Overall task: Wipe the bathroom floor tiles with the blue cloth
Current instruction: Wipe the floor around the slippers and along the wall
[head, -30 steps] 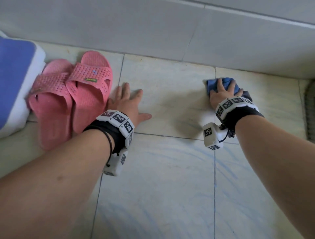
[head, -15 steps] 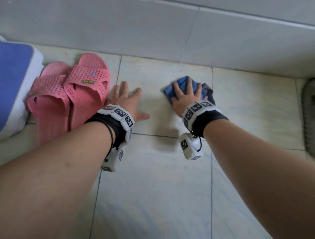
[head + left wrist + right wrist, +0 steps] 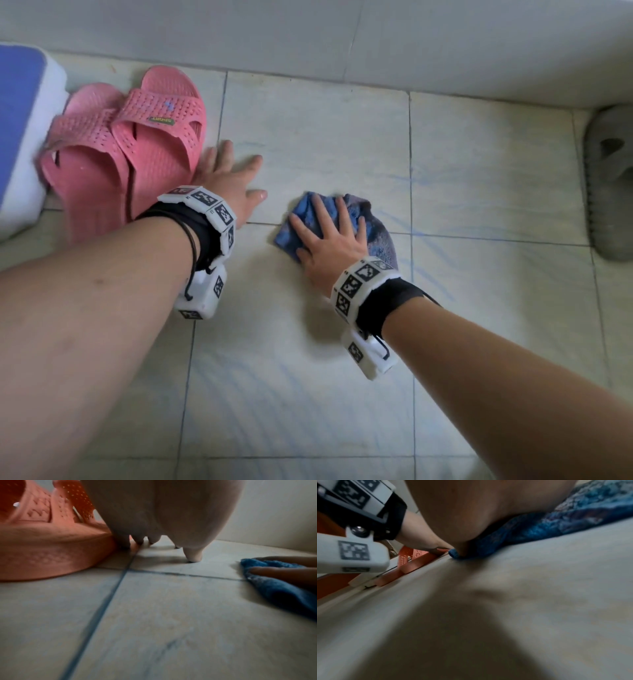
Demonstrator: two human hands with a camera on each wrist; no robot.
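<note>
Pale floor tiles (image 3: 308,359) with dark grout lines fill the head view, bounded by a grey wall base along the top of the frame. Pink slippers (image 3: 137,147) lie at the upper left beside a blue-and-white block (image 3: 20,130), and a grey slipper (image 3: 609,178) sits at the right edge.

Change: over the last second my right hand (image 3: 329,246) has carried the blue cloth (image 3: 308,219) from the upper right of the frame, near the wall, leftward and down to the centre, where it now straddles a horizontal grout line. I judge this to be one wiping stroke drawn across the tile toward me, so the far tile has had a pass while the near tiles, which show faint bluish streaks, still await wiping.

Hands: my right hand lies flat with fingers spread, pressing the cloth to the floor rather than gripping it. My left hand (image 3: 233,185) has stayed put, fingers straight and splayed on the bare tile just beside the pink slippers, holding nothing; the left wrist view shows its fingertips (image 3: 192,555) on the tile.

Orientation: the cloth is bunched, not spread. Its long axis runs from centre-left up toward the right, with the bluest folds at the left end and a greyer, worn part trailing toward the lower right.
</note>
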